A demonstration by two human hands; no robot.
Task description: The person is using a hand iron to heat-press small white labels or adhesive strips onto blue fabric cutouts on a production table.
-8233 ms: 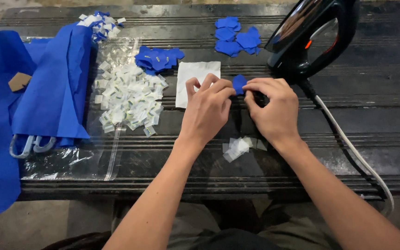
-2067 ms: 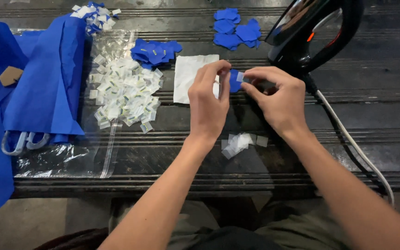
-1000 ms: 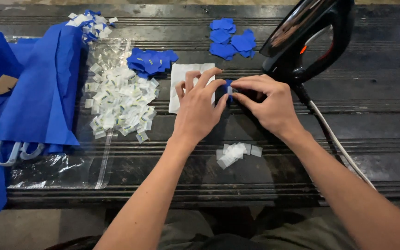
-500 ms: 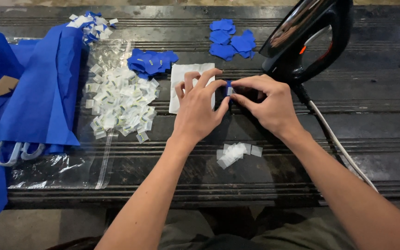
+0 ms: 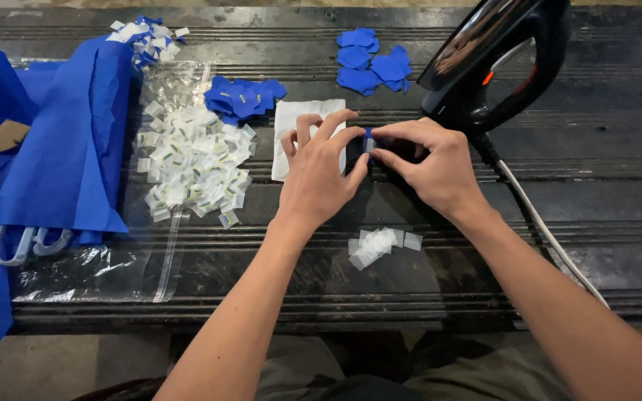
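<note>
At the bottom of the frame both forearms reach up from the person's lap onto a dark ridged table (image 5: 603,223). Just above the wrists, in the lower middle, lies a small pile of white paper bits (image 5: 379,246). At the centre the left hand (image 5: 319,177) and the right hand (image 5: 431,165) meet fingertip to fingertip, together pinching a small blue piece (image 5: 368,139) between thumbs and forefingers; it looks folded, though most of it is hidden by the fingers. The left hand's other fingers are spread over a white cloth (image 5: 295,126) that lies flat beneath it.

To the left of centre a heap of small white tags (image 5: 191,160) sits on a clear plastic bag (image 5: 91,271). Blue fabric (image 5: 61,148) is draped over the left edge, with a scissor handle (image 5: 24,243) showing below it.

Above the white heap is a pile of blue pieces (image 5: 245,97), and further up, in the upper middle, a second group of blue patches (image 5: 373,61). A black iron (image 5: 495,63) stands in the upper right, just beside the right hand, its white cord (image 5: 551,238) trailing down the right side.
</note>
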